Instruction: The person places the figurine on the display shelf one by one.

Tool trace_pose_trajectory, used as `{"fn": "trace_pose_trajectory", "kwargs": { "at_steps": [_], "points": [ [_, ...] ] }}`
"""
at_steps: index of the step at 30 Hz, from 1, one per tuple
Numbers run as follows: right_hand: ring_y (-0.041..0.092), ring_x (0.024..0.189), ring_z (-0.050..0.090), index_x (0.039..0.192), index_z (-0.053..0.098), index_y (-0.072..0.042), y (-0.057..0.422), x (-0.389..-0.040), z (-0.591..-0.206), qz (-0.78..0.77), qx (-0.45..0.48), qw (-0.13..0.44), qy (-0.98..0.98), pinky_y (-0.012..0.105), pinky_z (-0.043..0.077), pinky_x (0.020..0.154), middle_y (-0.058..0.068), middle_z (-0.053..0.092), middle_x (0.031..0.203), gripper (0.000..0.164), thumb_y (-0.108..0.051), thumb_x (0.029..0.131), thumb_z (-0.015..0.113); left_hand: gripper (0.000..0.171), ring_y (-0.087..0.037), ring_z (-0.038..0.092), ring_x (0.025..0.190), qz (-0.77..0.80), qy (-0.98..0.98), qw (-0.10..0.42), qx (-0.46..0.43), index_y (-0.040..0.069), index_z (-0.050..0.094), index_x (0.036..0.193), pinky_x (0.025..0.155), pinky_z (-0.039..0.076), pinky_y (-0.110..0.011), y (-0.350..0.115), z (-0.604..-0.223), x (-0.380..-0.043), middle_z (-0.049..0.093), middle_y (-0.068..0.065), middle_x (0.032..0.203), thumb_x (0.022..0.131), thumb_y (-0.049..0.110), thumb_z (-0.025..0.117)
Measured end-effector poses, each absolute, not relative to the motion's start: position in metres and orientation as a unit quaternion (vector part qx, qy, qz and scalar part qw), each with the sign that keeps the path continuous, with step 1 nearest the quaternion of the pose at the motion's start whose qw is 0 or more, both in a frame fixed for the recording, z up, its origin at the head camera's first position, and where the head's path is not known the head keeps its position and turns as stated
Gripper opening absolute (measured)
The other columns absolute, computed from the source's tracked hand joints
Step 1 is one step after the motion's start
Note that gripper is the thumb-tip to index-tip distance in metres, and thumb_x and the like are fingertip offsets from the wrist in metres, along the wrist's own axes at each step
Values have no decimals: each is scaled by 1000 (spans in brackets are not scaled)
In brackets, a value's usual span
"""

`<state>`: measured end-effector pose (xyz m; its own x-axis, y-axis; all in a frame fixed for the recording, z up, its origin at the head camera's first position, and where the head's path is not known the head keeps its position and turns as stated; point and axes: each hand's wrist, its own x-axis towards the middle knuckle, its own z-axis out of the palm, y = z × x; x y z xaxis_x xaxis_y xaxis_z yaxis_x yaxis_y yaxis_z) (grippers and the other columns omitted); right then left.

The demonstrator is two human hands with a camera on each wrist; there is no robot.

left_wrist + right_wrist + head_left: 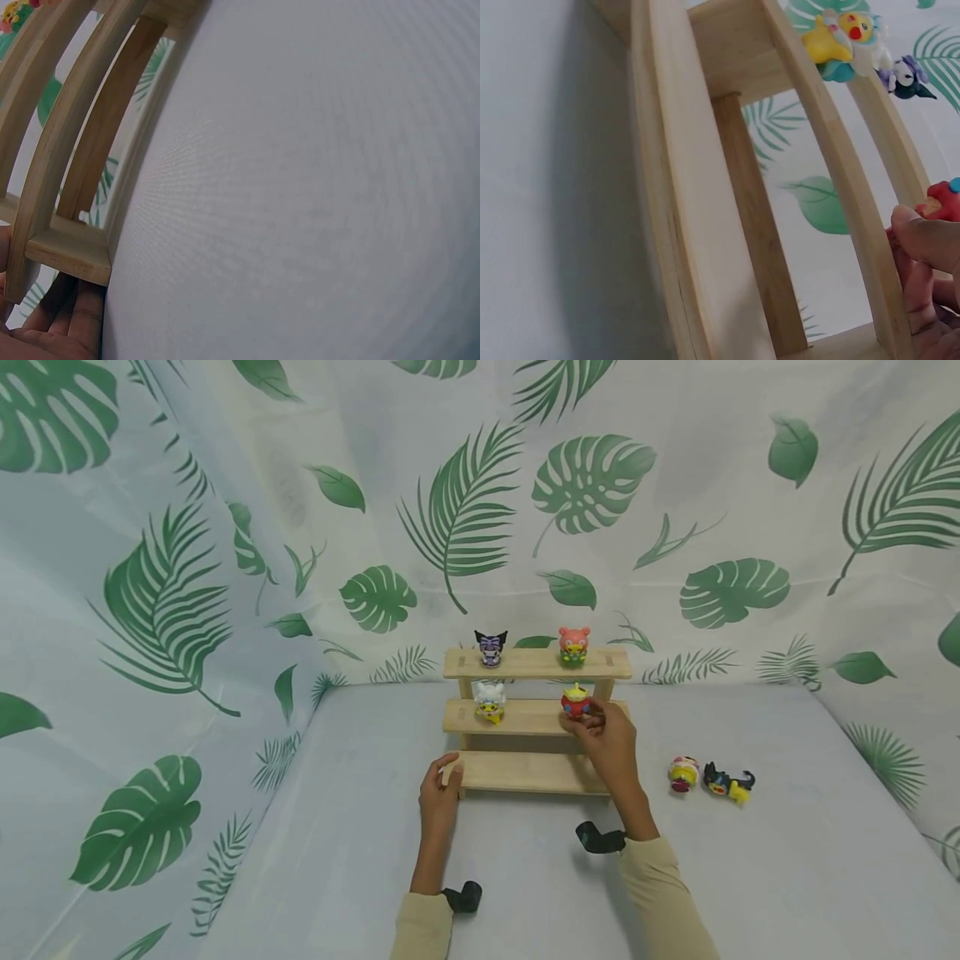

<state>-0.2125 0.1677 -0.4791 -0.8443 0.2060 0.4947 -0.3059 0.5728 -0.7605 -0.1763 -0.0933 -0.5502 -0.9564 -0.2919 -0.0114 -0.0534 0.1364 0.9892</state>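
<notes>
Left hand (439,792): curled around the left end of the lower tier (532,772), thumb on the upper face, fingers around the outer end; in the left wrist view, fingers show just past the end of the wood.
Right hand (611,742): closed in a pinch, thumb and fingers on the red figure (576,703); remaining fingers bent near the front edge of the middle tier (528,720).
Red figure: upright, at the right end of the middle tier, yellow-green top exposed above the fingertips; whether its base touches the board cannot be told.
Wooden shelf (467,742): three stepped tiers, standing on the white-covered desk (337,835).
Middle tier, left side: white figure (490,700) with a yellow lower part, upright, well apart from the red figure.
Upper tier (528,663): black-and-purple figure (491,648) at left, pink figure (573,646) at right, both upright.
Desk, right of shelf: yellow figure (683,773) with a white-and-red part, just beside a black-and-yellow figure (727,782); neither is held.
Wrists: one black device at each, left device (463,897) and right device (600,838); beige sleeves (663,889) on both arms.
Backdrop (480,568): white fabric, green leaf print, behind the shelf.
</notes>
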Motion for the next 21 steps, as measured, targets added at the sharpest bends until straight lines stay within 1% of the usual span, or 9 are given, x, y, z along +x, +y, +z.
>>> {"fn": "trace_pose_trajectory", "kwargs": {
  "at_steps": [4, 7, 10, 11, 14, 16, 17, 19, 21],
  "points": [
    [34, 80, 65, 122, 58, 14, 170, -207, -477, 477, 33, 265, -837, 0, 38, 63, 28, 65, 103, 55, -7, 78, 82, 26, -4, 36, 56, -650, -746, 88, 116, 19, 66, 120, 54, 34, -20, -94, -551, -176, 66, -8, 122, 95, 26, 64],
    [35, 82, 67, 123, 57, 13, 172, -204, -479, 486, 34, 272, -830, -1, 39, 64, 28, 66, 104, 53, -4, 78, 80, 27, -4, 36, 56, -651, -745, 88, 114, 18, 65, 121, 54, 35, -20, -95, -552, -176, 66, -9, 122, 95, 27, 64],
    [24, 80, 67, 122, 58, 13, 172, -197, -481, 498, 29, 302, -812, 0, 42, 66, 27, 66, 102, 50, 0, 78, 79, 29, -4, 37, 56, -657, -740, 88, 113, 17, 65, 122, 54, 35, -21, -95, -553, -177, 65, -10, 126, 95, 27, 64],
    [21, 79, 66, 121, 58, 14, 171, -192, -478, 507, 25, 309, -805, 2, 44, 65, 28, 66, 102, 49, 1, 78, 79, 29, -5, 38, 57, -658, -740, 86, 110, 14, 65, 123, 54, 35, -20, -95, -548, -174, 64, -11, 127, 96, 24, 63],
    [9, 74, 63, 121, 57, 16, 169, -178, -469, 544, 11, 319, -776, 7, 48, 61, 30, 65, 100, 47, 4, 80, 76, 30, -7, 41, 62, -660, -739, 83, 109, 11, 64, 124, 56, 36, -20, -94, -545, -174, 61, -13, 134, 96, 22, 63],
    [7, 71, 63, 121, 57, 17, 168, -168, -462, 571, -4, 316, -758, 10, 50, 58, 32, 64, 100, 45, 5, 81, 74, 29, -7, 42, 65, -657, -741, 86, 109, 11, 64, 124, 57, 37, -20, -94, -544, -175, 59, -12, 137, 96, 21, 63],
    [7, 70, 63, 121, 57, 16, 170, -166, -463, 580, -11, 314, -752, 11, 49, 56, 31, 64, 100, 44, 4, 83, 74, 30, -7, 41, 65, -655, -742, 86, 110, 11, 64, 124, 57, 36, -20, -94, -544, -175, 59, -13, 137, 96, 21, 63],
    [6, 66, 63, 120, 58, 14, 174, -164, -466, 588, -27, 322, -742, 10, 48, 53, 29, 64, 98, 40, 2, 84, 72, 29, -5, 40, 63, -656, -741, 93, 112, 15, 65, 123, 56, 35, -21, -94, -552, -178, 60, -9, 136, 95, 25, 64],
    [4, 64, 62, 119, 60, 12, 181, -163, -473, 591, -45, 333, -734, 9, 46, 51, 25, 64, 97, 37, -1, 86, 71, 29, -4, 37, 58, -653, -743, 94, 112, 16, 65, 122, 55, 35, -21, -94, -553, -178, 62, -9, 133, 95, 27, 64]
  ]
}}
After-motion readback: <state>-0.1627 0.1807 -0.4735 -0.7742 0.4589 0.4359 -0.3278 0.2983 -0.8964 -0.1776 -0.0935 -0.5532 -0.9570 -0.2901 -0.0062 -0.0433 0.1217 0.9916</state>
